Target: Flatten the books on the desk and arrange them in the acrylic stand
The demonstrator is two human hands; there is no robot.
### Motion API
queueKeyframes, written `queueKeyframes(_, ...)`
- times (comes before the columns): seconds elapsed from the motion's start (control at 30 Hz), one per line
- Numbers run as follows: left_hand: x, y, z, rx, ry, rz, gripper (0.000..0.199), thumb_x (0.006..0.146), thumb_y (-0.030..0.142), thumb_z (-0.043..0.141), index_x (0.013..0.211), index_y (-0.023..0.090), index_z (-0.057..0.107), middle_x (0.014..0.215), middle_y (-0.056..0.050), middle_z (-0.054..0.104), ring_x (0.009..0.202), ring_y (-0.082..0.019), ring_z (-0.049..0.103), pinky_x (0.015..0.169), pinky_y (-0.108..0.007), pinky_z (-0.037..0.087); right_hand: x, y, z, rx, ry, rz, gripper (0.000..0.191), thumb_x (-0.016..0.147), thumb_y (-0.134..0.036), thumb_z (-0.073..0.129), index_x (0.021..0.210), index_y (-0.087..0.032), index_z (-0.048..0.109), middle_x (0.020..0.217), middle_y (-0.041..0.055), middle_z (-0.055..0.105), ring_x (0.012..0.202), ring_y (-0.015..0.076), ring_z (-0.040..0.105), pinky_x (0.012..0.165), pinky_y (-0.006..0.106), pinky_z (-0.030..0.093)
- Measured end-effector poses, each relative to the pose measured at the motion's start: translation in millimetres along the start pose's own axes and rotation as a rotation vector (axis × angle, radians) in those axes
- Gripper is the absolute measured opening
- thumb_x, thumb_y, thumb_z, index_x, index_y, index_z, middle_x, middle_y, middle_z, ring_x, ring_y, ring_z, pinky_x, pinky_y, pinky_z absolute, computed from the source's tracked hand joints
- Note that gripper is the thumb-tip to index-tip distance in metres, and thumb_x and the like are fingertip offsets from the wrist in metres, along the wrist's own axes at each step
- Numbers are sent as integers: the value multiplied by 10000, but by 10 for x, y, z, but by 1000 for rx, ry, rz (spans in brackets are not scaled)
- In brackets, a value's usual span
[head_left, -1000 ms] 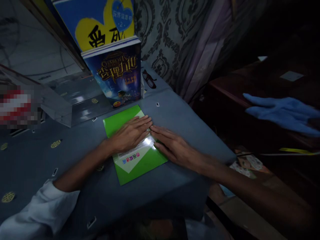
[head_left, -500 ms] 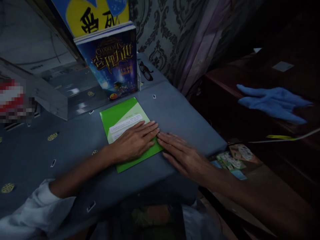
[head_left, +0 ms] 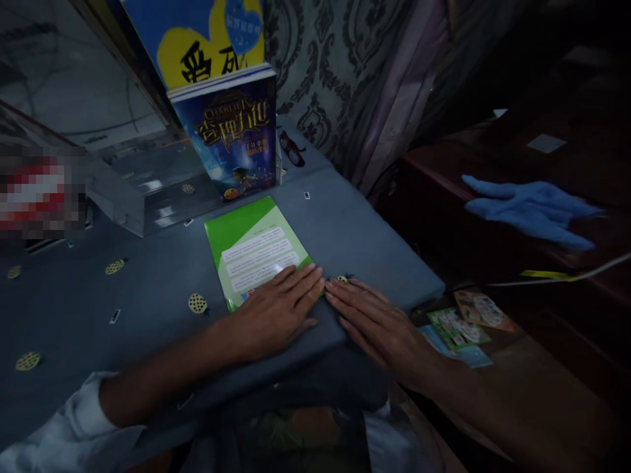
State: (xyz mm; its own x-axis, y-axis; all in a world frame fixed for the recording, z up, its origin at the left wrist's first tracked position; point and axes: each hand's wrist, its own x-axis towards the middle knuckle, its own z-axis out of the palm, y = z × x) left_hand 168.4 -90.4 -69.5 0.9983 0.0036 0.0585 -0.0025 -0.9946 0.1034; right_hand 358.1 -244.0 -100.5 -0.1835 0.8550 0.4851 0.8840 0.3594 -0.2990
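Observation:
A thin green and white book [head_left: 254, 240] with printed text lies flat on the table. My left hand [head_left: 280, 302] rests palm down across the book's near right corner, its fingers stretched out together, covering part of the cover. Beside it, my right hand [head_left: 369, 315] lies flat on the grey-blue tablecloth near the table's edge, fingers extended, tips close to the book's corner and my left fingertips. Neither hand grasps anything.
Upright books [head_left: 236, 138] stand in a clear acrylic holder [head_left: 121, 197] behind the green book. Dark glasses [head_left: 292, 150] lie by the patterned wall. A blue glove [head_left: 532, 205] rests on a dark red surface to the right. Small colourful booklets [head_left: 458, 328] lie below the table edge.
Both hands have slid nearer to me, over the book's near edge. More of the printed cover shows. The view has shifted slightly.

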Motion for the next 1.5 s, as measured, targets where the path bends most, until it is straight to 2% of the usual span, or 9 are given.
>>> queueKeyframes(0.3,-349,154,5,74,-6,-15,522,1084,371,303,1516,79,339,1599,-156,352,1516,-243,269,1253,-427,241,-33,47,79,18,37,-16,605,997,-139,482,1565,-286,333,1418,96,619,1273,242,616,1106,469,508)
queueKeyframes(0.47,-629,181,10,79,65,-50,526,1059,331,422,1502,55,358,1570,-173,405,1503,-257,302,1245,-437,273,-42,61,55,22,4,-11,601,1001,-144,477,1565,-291,333,1424,86,615,1303,246,591,1108,482,508)
queueKeyframes(0.57,-820,188,26,81,100,-75,501,1058,310,427,1480,44,388,1544,-173,446,1476,-259,366,1224,-435,321,1,45,3,12,-41,-13,640,988,-129,505,1572,-305,312,1418,87,619,1292,254,601,1086,493,530)
queueKeyframes(0.7,-1061,207,35,55,143,-120,507,1041,296,468,1479,51,394,1512,-179,490,1452,-254,413,1199,-432,372,109,-1,-61,15,-53,8,710,962,-119,533,1570,-393,291,1363,42,662,1204,293,661,1054,529,556)
queueKeyframes(0.8,-1190,235,18,63,176,-148,471,1037,269,469,1446,37,438,1478,-187,530,1417,-261,469,1170,-430,420,268,-81,-67,40,-86,-6,723,958,-116,524,1567,-425,285,1306,35,697,1167,306,681,1051,543,553)
queueKeyframes(0.97,-1260,279,-5,110,250,-199,380,1038,248,448,1342,45,550,1354,-193,639,1287,-282,601,1084,-446,509,734,-337,59,191,-299,-270,581,1012,-180,462,1570,-238,314,1438,103,600,1341,245,555,1141,502,461)
queueKeyframes(1.1,-1249,283,24,105,317,-241,350,1041,258,439,1285,65,599,1275,-170,690,1234,-262,637,1055,-423,533,1083,-475,219,209,-435,-344,532,1026,-276,488,1533,-155,378,1519,128,510,1445,224,419,1198,464,384)
queueKeyframes(1.3,-1257,224,47,75,403,-275,324,1050,274,432,1233,100,635,1188,-124,737,1195,-224,660,1034,-388,541,1403,-330,476,226,-474,-423,447,1033,-301,486,1447,-133,504,1471,144,562,1416,210,465,1217,468,346)
queueKeyframes(1.5,-1270,71,-30,76,303,-299,383,1060,311,419,1336,95,573,1327,-122,673,1262,-235,618,1053,-410,532,1727,-108,678,182,-479,-432,432,1053,-269,415,1431,-84,513,1509,163,512,1445,221,420,1213,466,352)
